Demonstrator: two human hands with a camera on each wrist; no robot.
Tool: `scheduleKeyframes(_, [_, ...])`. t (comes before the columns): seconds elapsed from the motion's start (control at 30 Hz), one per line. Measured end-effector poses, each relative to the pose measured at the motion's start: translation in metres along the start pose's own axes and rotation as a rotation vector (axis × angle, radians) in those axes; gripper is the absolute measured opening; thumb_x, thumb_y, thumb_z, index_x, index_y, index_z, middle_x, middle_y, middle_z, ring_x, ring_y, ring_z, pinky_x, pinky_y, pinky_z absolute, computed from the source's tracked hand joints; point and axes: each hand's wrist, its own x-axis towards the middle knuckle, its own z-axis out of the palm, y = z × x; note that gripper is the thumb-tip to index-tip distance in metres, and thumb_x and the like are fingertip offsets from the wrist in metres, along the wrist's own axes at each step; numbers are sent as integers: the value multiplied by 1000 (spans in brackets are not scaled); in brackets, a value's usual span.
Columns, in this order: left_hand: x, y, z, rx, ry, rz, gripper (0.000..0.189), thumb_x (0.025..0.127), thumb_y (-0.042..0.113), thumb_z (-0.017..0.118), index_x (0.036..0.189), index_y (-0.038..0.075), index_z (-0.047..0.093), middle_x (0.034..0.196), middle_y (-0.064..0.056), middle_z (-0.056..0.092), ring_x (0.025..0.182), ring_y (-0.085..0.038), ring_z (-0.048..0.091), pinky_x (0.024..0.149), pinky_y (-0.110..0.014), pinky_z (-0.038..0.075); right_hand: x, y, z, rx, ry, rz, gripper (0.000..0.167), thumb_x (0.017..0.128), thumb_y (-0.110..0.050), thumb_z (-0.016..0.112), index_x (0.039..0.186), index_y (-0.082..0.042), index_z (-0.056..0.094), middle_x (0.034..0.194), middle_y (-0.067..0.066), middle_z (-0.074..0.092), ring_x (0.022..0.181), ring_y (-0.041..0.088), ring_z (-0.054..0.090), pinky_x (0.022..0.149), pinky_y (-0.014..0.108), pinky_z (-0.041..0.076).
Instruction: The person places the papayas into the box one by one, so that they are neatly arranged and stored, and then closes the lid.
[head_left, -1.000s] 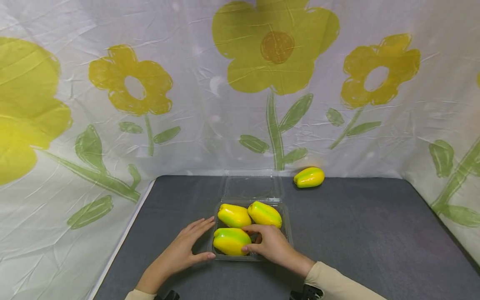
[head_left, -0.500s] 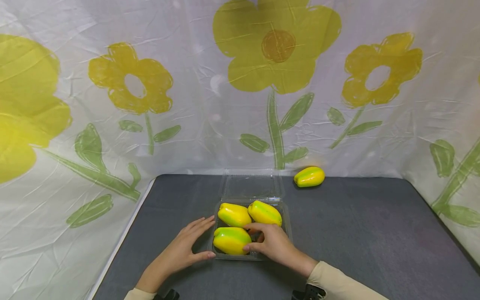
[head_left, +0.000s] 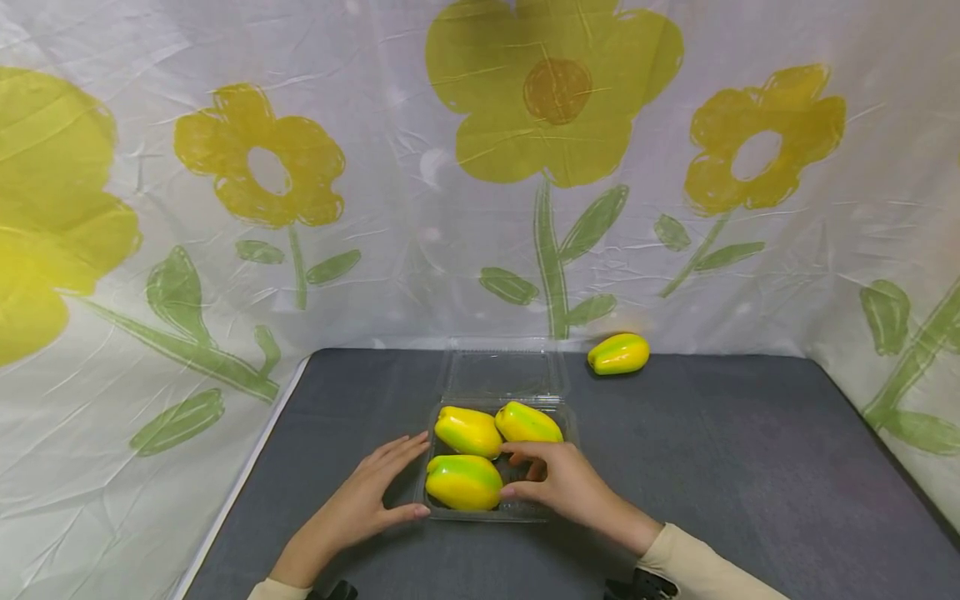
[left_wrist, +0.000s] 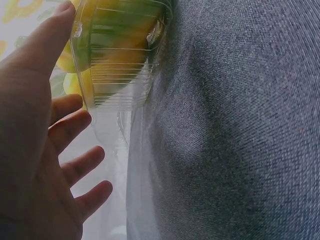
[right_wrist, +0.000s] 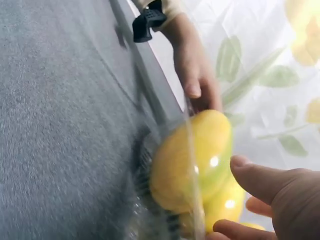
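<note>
A clear plastic clamshell container stands on the dark cloth with its lid raised at the back. In it lie three yellow-green fruits, papaya-like in shape: a front-left one, a back-left one and a back-right one. My left hand is spread along the container's left side, fingertips right at the wall, as the left wrist view also shows. Over the front-right space hangs my right hand, thumb and fingers parted near the front fruit's right end. In the right wrist view the thumb stands off that fruit.
A single similar fruit lies at the back of the table, right of the clear lid. Behind the grey-covered table hangs a white sheet printed with yellow flowers.
My right hand has drawn back to the right from the front-left fruit, letting go of it in the container. The left hand has stayed in place.
</note>
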Motion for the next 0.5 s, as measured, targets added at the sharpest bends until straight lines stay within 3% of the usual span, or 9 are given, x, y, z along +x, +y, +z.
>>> scheduleKeyframes(0.2, [0,-2,1,4,4,10,88,80,71,63,154,32,35,162,2,34,147,-36,35,108,-71,32,-7,4,-18,-55,42,-30,55,80,-40,79,130,-20,66,114,2,74,92,20,68,74,28,56])
scheduleKeyframes(0.5, [1,-3,4,12,24,34,92,77,72,65,154,31,36,164,4,30,149,-37,31,107,-72,33,-14,23,-49,-181,153,-116,54,81,-39,78,130,-19,66,116,1,72,94,20,66,78,33,57])
